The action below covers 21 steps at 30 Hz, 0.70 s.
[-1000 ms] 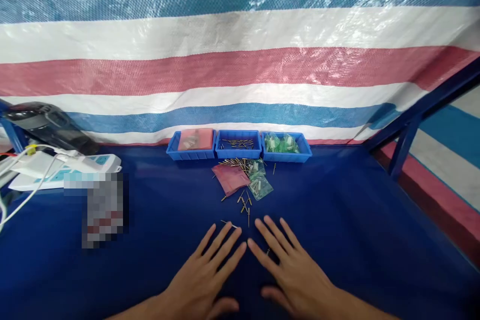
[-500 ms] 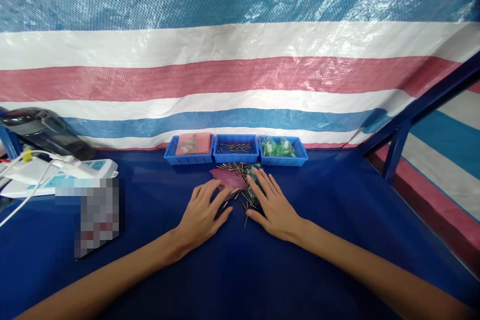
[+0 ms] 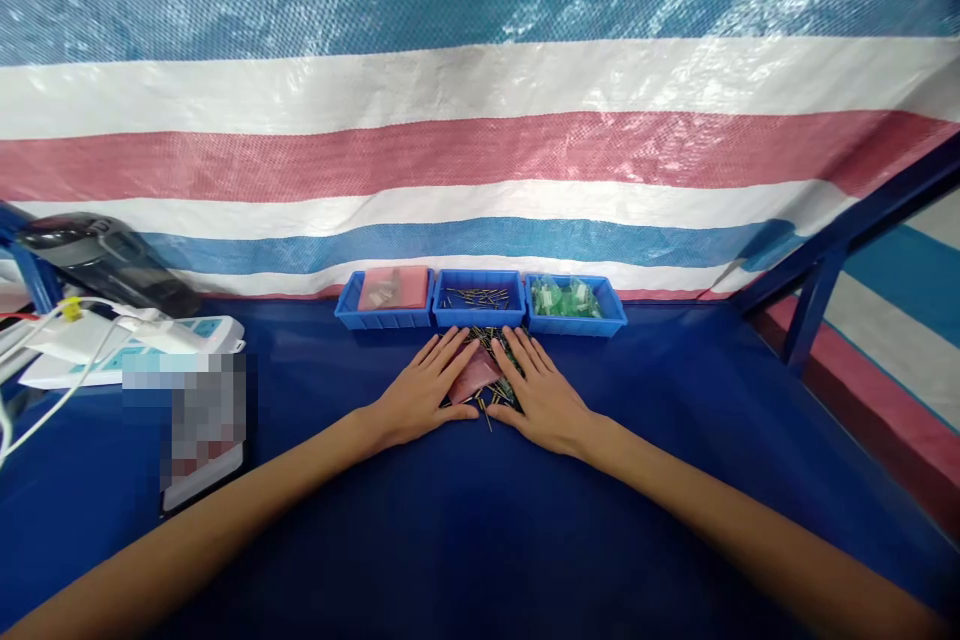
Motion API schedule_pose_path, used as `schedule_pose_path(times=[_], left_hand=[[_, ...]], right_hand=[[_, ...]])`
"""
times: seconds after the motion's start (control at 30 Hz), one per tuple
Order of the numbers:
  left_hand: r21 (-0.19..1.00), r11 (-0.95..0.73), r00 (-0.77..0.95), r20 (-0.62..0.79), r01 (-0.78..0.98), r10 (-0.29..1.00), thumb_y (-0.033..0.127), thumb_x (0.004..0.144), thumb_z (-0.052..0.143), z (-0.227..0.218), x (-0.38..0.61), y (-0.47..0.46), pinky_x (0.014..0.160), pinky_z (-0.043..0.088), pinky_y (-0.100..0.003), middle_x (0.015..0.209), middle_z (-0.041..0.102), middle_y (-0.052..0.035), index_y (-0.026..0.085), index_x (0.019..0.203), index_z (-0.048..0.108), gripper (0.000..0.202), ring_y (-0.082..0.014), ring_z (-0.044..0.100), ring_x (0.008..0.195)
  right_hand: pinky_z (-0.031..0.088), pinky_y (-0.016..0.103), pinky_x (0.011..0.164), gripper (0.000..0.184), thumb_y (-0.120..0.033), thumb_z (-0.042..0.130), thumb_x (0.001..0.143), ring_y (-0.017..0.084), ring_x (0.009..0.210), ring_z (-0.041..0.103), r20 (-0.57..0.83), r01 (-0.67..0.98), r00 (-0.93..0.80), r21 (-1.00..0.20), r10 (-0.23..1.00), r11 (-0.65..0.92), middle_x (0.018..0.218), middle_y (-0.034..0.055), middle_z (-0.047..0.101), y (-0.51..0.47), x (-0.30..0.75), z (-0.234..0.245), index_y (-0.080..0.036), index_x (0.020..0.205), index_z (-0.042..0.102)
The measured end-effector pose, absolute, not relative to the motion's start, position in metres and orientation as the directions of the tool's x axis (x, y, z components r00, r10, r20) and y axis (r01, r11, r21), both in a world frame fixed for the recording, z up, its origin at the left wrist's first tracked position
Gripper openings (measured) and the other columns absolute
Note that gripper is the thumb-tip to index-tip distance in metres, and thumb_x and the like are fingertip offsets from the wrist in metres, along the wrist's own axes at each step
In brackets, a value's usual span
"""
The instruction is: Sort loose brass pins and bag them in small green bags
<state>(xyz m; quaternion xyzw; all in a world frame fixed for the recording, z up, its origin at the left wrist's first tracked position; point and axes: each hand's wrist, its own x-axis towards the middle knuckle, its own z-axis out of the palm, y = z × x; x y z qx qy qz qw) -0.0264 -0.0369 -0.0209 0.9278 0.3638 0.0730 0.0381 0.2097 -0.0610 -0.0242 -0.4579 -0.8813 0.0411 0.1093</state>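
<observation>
My left hand [image 3: 427,382] lies flat with fingers stretched out, along the left side of a small pile. Opposite it, my right hand [image 3: 541,388] is also flat and open, edging the pile's right side. Between them sit thin gold-and-dark metal rods [image 3: 487,415], too small to tell whether screws or drill bits. A pink plastic bag [image 3: 474,375] rests on the rods, beside my left fingers. Something dark green, largely covered by my right fingers, is on the pile's right side. Neither hand grips anything.
Behind the pile stand three blue bins: the left [image 3: 390,319] with pink bags, the middle [image 3: 480,319] with metal rods, the right [image 3: 576,325] with green bags. To the left are a power strip [image 3: 217,338], a dark bottle [image 3: 120,265] and a blurred-out object [image 3: 206,435].
My left hand has moved forward and right, from the near left of the pile to its side. Both hands are closer together, and the pile with the pink bag is more compact.
</observation>
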Motion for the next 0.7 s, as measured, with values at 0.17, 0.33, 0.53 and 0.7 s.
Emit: schedule_pose_path(times=[0.17,0.33,0.53,0.7], left_hand=[[0.114,-0.689,0.676,0.131,0.716,0.725,0.075,0.077,0.038,-0.023,-0.030,-0.051,0.116,0.013,-0.044,0.156,0.006,-0.0128,0.016,0.150,0.007,0.099,-0.0303,0.008,0.144],[0.084,-0.664,0.650,0.144,0.743,0.746,0.071,0.083,0.035,-0.028,-0.020,-0.048,0.116,0.015,-0.045,0.155,0.014,-0.0135,0.015,0.149,0.015,0.088,-0.0296,0.010,0.143],[0.102,-0.653,0.635,0.166,0.750,0.755,0.065,0.086,0.036,-0.029,-0.015,-0.047,0.116,0.017,-0.044,0.154,0.018,-0.0140,0.014,0.148,0.020,0.082,-0.0284,0.014,0.143],[0.200,-0.657,0.604,0.266,0.727,0.751,0.060,0.085,0.046,-0.015,-0.017,-0.047,0.112,0.025,-0.047,0.148,0.034,-0.0136,0.016,0.144,0.031,0.075,-0.0293,0.027,0.139]], right_hand=[[0.013,0.048,0.116,0.085,-0.065,0.034,0.087,0.029,0.143,-0.003,0.155,0.789,-0.569,-0.174,0.808,0.589,0.156,0.0076,-0.005,-0.070,0.225,-0.024,-0.019,0.150,0.002],[0.015,0.046,0.117,0.079,-0.063,0.027,0.090,0.028,0.143,0.000,0.075,0.811,-0.549,-0.191,0.832,0.553,0.156,0.0117,0.004,-0.062,0.220,-0.027,-0.014,0.150,0.011],[0.017,0.048,0.116,0.078,-0.062,0.027,0.091,0.029,0.143,0.005,0.113,0.810,-0.538,-0.205,0.835,0.550,0.156,0.0139,0.009,-0.058,0.212,-0.028,-0.013,0.149,0.015],[0.024,0.049,0.113,0.075,-0.057,0.036,0.091,0.030,0.142,0.016,0.210,0.783,-0.542,-0.226,0.814,0.580,0.153,0.0184,0.021,-0.059,0.212,-0.015,-0.010,0.148,0.021]])
